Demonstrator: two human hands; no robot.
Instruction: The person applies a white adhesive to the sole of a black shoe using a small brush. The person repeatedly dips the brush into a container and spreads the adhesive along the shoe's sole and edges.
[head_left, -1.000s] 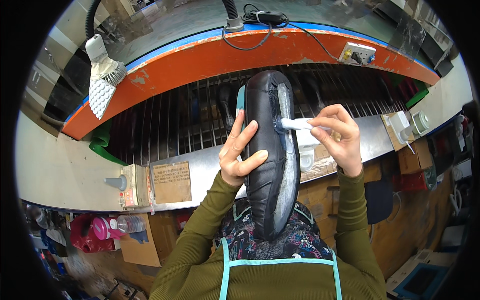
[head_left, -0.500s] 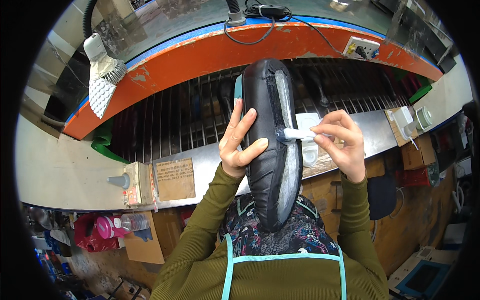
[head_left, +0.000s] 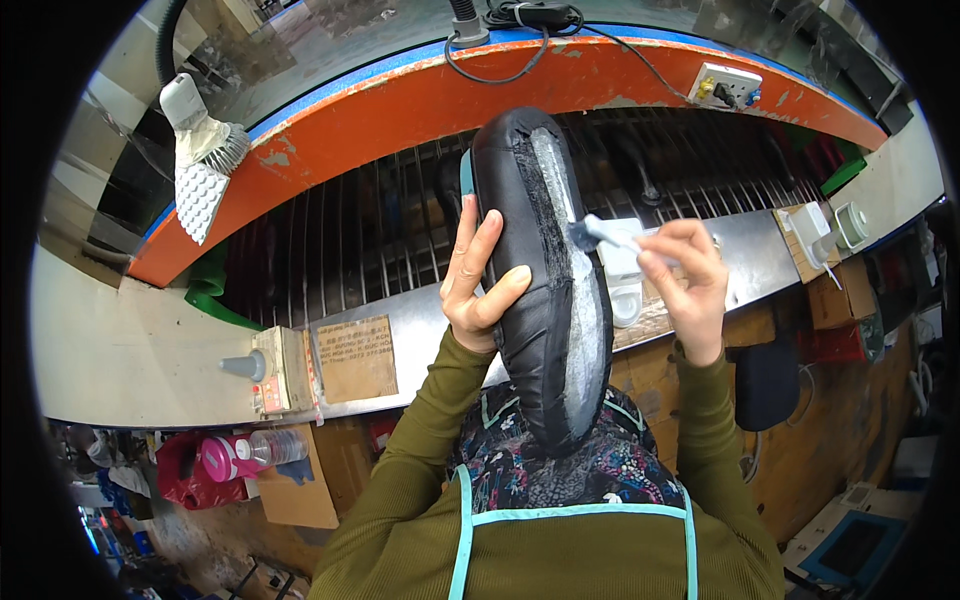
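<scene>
A long black leather shoe upper [head_left: 512, 225] stands in front of me, pulled tight over a form; a bit of teal shows behind its left edge. Its underside [head_left: 580, 315] has a pale greyish strip down the middle and a rough dark margin. My left hand [head_left: 476, 290] grips the upper from the left, thumb across the black leather and fingers spread along the side. Between thumb and fingertips, my right hand [head_left: 690, 285] pinches a small brush [head_left: 612, 236] with a whitish handle. Its dark bristles meet the right edge of the pale strip.
Behind the upper runs a rack of metal rods [head_left: 350, 230] under an orange beam [head_left: 380, 100]. White containers [head_left: 625, 275] sit on the metal ledge behind my right hand. A cardboard piece [head_left: 357, 358] lies left, beside a block with a grey cone [head_left: 242, 365]. A lamp [head_left: 195, 150] hangs upper left.
The brush has moved up and slightly right along the pale strip, and its handle now tilts down toward my right hand. The upper has turned slightly, showing more of its underside.
</scene>
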